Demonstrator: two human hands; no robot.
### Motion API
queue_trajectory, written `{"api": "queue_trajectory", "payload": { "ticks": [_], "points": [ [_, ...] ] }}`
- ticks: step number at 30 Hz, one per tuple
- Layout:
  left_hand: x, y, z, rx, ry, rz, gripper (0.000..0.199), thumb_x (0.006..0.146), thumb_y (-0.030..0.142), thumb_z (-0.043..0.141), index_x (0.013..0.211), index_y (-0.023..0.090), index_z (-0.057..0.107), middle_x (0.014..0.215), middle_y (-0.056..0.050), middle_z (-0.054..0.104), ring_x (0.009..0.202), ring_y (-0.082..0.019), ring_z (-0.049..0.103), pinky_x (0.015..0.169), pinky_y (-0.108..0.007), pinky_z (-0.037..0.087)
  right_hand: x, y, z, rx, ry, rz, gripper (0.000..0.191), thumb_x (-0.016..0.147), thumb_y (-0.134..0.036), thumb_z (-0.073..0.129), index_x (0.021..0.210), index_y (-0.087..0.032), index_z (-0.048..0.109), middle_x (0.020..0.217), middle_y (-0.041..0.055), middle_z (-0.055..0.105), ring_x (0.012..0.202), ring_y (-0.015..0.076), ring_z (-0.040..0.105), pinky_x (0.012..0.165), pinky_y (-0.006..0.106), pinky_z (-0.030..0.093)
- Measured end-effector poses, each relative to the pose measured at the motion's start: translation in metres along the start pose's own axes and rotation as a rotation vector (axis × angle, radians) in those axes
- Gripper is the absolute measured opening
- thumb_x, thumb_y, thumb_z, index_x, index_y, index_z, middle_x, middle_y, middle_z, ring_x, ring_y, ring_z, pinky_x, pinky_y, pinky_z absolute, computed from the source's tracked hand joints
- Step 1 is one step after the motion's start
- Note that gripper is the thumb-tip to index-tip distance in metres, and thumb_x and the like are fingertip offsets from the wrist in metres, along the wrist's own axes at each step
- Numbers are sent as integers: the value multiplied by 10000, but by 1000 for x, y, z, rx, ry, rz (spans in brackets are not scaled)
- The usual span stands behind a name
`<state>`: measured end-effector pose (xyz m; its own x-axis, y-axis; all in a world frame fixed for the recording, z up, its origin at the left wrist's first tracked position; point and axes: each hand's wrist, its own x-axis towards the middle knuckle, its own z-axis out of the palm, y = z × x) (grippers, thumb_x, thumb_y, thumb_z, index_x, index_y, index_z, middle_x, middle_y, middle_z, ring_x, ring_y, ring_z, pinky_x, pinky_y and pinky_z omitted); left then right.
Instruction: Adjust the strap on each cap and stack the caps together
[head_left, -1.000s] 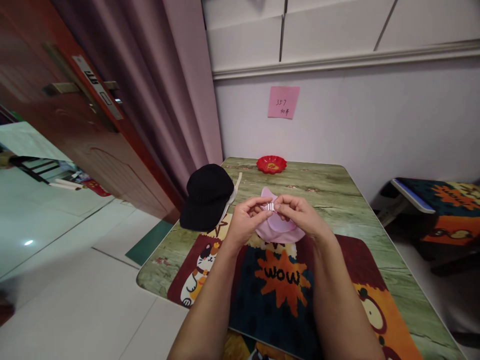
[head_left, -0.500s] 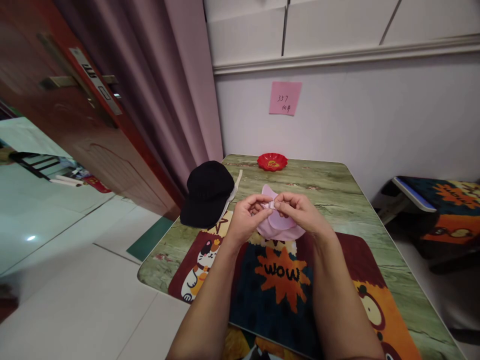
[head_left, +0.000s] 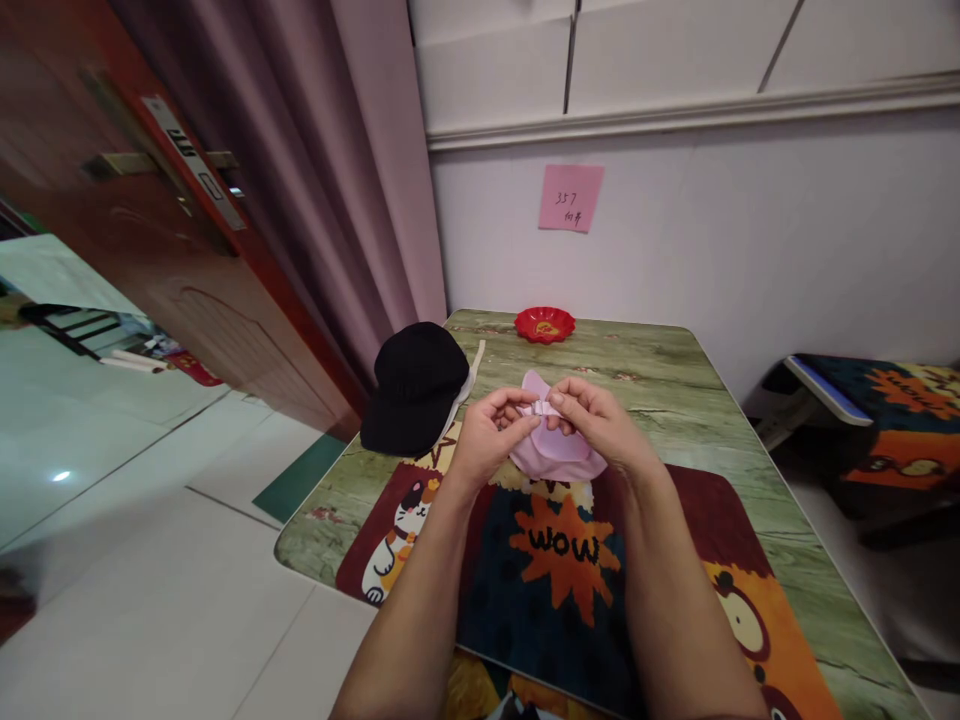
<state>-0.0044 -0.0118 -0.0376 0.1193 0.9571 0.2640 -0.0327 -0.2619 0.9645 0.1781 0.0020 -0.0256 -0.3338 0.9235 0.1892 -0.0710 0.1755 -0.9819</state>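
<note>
Both left hand [head_left: 491, 432] and right hand [head_left: 600, 420] pinch the strap [head_left: 548, 408] of a pink cap [head_left: 562, 464] over the counter [head_left: 645, 372], and the cap should be light and floppy, best held beside what may be a metal buckle [head_left: 537, 408].

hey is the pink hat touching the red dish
Apart: the head view shows green wood-patterned tabletop between the pink hat and the red dish.

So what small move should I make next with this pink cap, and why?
I'd probably steady the buckle with your left hand and gently draw the strap with your right hand. Your left hand pinches at the buckle, your right pinches the strap beside it, and the cap shows just below both. How the strap is threaded is too small to tell.
</note>
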Motion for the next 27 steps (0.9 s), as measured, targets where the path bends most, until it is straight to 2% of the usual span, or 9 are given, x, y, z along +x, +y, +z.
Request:
{"api": "queue_trajectory", "payload": {
  "ticks": [6,13,18,23,27],
  "points": [
    [2,-1,2,19,-1,2,305,710,287,824,969,147,748,705,1,608,620,-99,484,581,-217,380,2,4,2,3,24,-32,337,863,-522,690,856,-193,618,648,-16,612,571,107,509,562,246,426],
    [3,3,2,37,17,3,287,696,250,814,956,143,761,693,6,590,617,-100,468,578,-223,371,0,5,-2,-88,-44,-35,308,908,-493,647,862,-191,608,656,-14,614,588,113,534,588,253,433],
    [3,5,5,19,3,-26,298,698,263,812,963,139,749,687,5,585,612,-100,472,575,-220,372,0,4,0,-67,-1,-61,288,914,-478,646,900,-193,609,678,-13,620,610,117,537,599,251,440],
    [2,5,6,-44,84,-12,343,656,246,836,926,165,641,811,-1,618,647,-87,517,612,-206,415,0,4,3,-66,-18,-83,344,796,-410,798,1033,-211,647,752,-20,623,656,128,554,598,247,430],
    [1,8,6,-17,46,-43,229,696,266,789,820,164,626,701,26,564,606,-85,484,585,-205,387,1,8,0,-138,-21,-109,366,783,-415,810,1069,-220,692,864,19,671,769,173,612,637,266,453]
  ]
}}
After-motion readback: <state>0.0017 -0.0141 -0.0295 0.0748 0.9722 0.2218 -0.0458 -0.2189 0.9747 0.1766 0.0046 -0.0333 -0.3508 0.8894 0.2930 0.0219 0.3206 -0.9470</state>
